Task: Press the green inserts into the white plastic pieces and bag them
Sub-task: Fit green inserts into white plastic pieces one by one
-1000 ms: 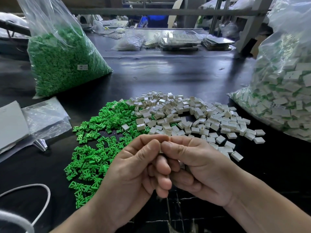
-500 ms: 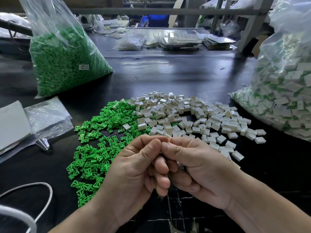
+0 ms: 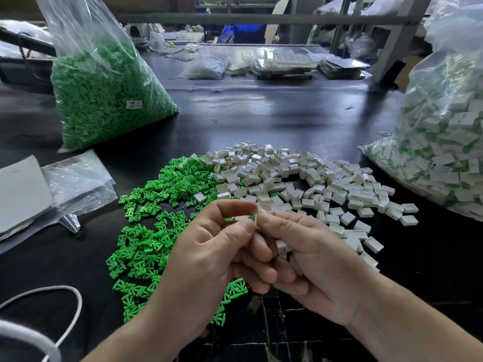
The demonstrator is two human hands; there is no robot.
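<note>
My left hand (image 3: 209, 252) pinches a white plastic piece (image 3: 241, 218) between thumb and forefinger; a green insert (image 3: 253, 218) shows at its right end. My right hand (image 3: 321, 262) meets it fingertip to fingertip, touching that end, and its curled fingers hold a few more white pieces (image 3: 283, 249) in the palm. Behind my hands, loose green inserts (image 3: 156, 226) spread out on the left of the black table. A pile of white pieces (image 3: 300, 178) lies on the right.
A large clear bag of green inserts (image 3: 104, 100) stands at the back left. A large bag of assembled white-and-green pieces (image 3: 444, 152) fills the right edge. Flat empty plastic bags (image 3: 75, 178) and a grey sheet (image 3: 21, 192) lie at left, a white cord (image 3: 73, 291) at lower left.
My fingertips have parted a little, so the white piece with its green insert now shows between them. Both hands stay in the same place over the piles.
</note>
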